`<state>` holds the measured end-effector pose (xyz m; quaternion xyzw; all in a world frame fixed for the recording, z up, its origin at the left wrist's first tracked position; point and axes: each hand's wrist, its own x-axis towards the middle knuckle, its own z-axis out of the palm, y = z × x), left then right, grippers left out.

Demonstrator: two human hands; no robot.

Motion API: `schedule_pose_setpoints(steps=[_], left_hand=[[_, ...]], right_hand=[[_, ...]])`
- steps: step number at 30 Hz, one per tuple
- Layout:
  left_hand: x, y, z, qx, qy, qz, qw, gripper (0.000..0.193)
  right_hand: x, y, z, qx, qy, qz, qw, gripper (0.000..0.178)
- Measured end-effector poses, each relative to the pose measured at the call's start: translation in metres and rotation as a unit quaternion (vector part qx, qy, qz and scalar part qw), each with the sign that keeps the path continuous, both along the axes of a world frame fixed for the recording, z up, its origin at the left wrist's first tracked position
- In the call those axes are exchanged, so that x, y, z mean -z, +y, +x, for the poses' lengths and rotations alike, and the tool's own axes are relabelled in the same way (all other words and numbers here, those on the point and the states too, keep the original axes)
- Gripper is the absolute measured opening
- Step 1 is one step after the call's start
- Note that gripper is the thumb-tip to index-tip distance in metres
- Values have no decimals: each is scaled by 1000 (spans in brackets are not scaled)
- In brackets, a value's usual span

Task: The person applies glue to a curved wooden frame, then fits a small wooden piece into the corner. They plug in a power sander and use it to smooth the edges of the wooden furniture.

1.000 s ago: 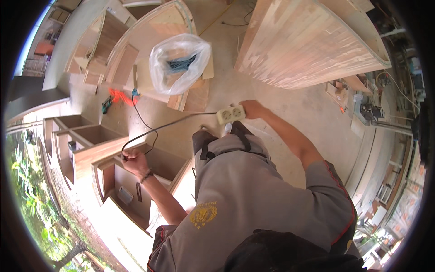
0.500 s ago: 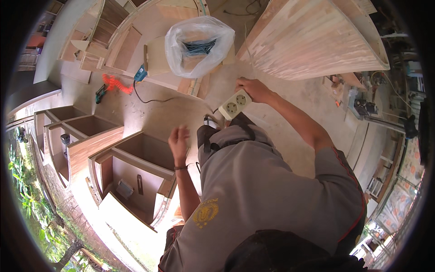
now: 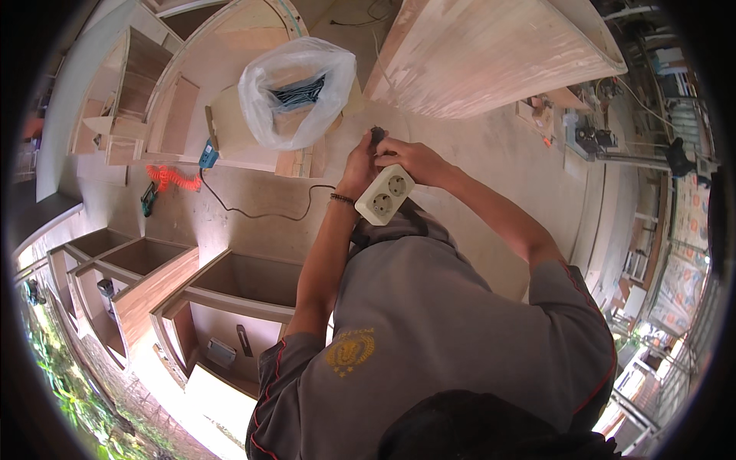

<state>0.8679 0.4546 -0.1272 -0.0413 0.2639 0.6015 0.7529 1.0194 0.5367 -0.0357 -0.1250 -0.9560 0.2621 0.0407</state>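
Note:
My left hand (image 3: 358, 167) and my right hand (image 3: 418, 164) meet in front of my body. A small black piece that looks like a plug (image 3: 376, 135) sticks up between their fingertips; the left fingers are closed around it. The right fingers are bent in against it, partly hidden. Below the right hand, a cream socket strip (image 3: 386, 195) with two round outlets is tilted, its outlets showing. It stays with the right hand, though the exact grip is hidden. A dark cable (image 3: 257, 215) runs from a blue power tool (image 3: 208, 154) to behind my left wrist.
Ahead stands a clear plastic bag (image 3: 261, 103) with dark strips inside. Curved wooden panels (image 3: 491, 61) rise beyond it. At left are an orange coiled hose (image 3: 172, 178), a green-black tool (image 3: 149, 199) and open wooden cabinets (image 3: 245, 280). A metal stand (image 3: 640, 159) is at right.
My left hand has moved up and right from beside the cabinet to meet my right hand. The socket strip has come slightly nearer, and the view has shifted.

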Motion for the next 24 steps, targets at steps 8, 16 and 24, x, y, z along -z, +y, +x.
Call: schedule_pose_setpoints(steps=[8,16,24], left_hand=[[-1,-25,-3,-23,396,-51,917,49],[-63,-36,8,100,449,49,886,52],[-61,-24,20,-98,345,-29,933,53]], right_hand=[[21,7,25,255,165,-74,950,34],[38,9,-6,236,14,23,971,35],[24,-21,-15,453,57,-326,828,43]])
